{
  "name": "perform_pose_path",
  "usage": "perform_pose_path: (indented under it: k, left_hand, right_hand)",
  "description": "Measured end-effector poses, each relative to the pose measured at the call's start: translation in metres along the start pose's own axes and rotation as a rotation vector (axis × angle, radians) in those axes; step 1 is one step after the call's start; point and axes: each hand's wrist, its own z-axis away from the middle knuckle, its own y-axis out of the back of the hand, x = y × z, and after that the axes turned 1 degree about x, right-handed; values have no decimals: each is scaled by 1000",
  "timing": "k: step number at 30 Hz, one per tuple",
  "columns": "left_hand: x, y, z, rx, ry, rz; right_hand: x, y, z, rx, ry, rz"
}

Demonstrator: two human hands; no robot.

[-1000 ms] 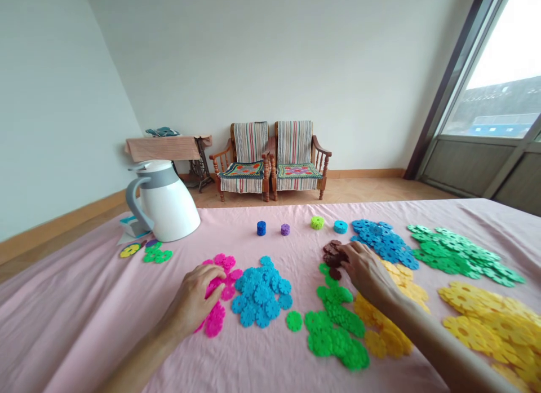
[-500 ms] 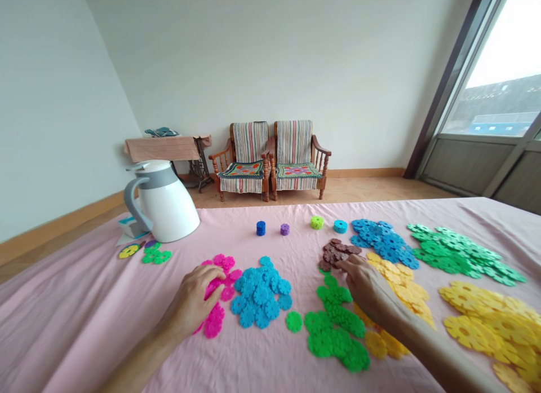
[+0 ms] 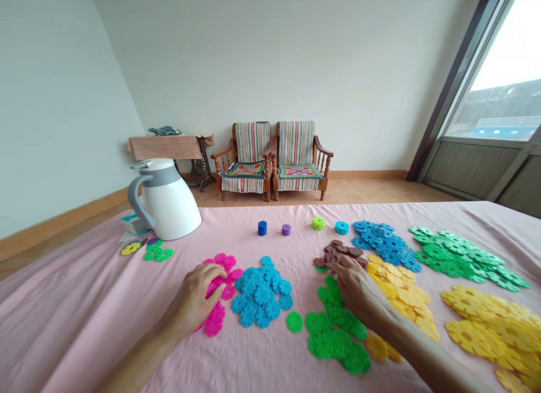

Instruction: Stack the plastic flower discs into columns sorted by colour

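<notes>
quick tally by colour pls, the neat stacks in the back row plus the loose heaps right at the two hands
Dark blue stack: 1
Purple stack: 1
Lime stack: 1
Light blue stack: 1
Pink heap, at the left hand: 1
Brown heap, at the right hand: 1
Total: 6

Soft daylight from window (image 3: 507, 71) at right — glare blown white, faint shadows, edges stretched
</notes>
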Motion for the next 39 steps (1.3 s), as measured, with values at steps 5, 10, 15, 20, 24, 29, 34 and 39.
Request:
perform_pose_path:
  k: [5,10,15,20,24,29,34,39]
  left_hand:
    - [0,0,-1,4,-8,-6]
    - [-1,-1,0,-3,-7,-14]
    - [-1,-1,1,3,-3,-6]
    - [-1,-1,1,-10,1,-11]
    - [-1,-1,0,-2,-3,-11]
    - [0,0,0,15,-4,-6]
    - [2,1,-1,-2,-1,4]
    - [2,0,-1,-6,13,11]
  right_hand:
    - [-3,0,0,7,-5,-25]
    - [-3,2,1,-1,34,-88]
    - [2,13,5,-11,38,-116]
    - [5,25,12,-12,-45,-37]
    - [-2,25,18,-34,-40,-31]
    - [-13,20,11,-34,14,-64]
    - [-16,10,-1,34,73,23]
    - [-8,0,-2,57,68,63]
